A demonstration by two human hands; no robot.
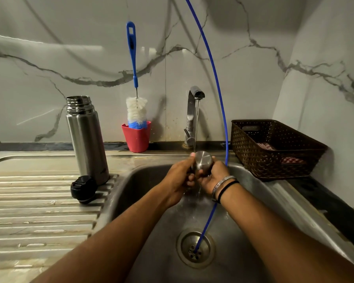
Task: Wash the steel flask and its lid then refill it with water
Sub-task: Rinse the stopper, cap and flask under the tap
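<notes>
steel lid (203,160) in both hands, flask (86,137) logo unreadable

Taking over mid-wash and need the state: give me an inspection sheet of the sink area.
Surface: steel drainboard, wet; sink under a running tap.
Job's things: open flask upright on the drainboard; black stopper beside its base; steel cap under the stream.
Clutter: bottle brush in red cup; brown basket.
Grippers: left hand and right hand both grip the cap.
Cables: blue tube runs into the drain.
Surroundings: marble wall.
</notes>
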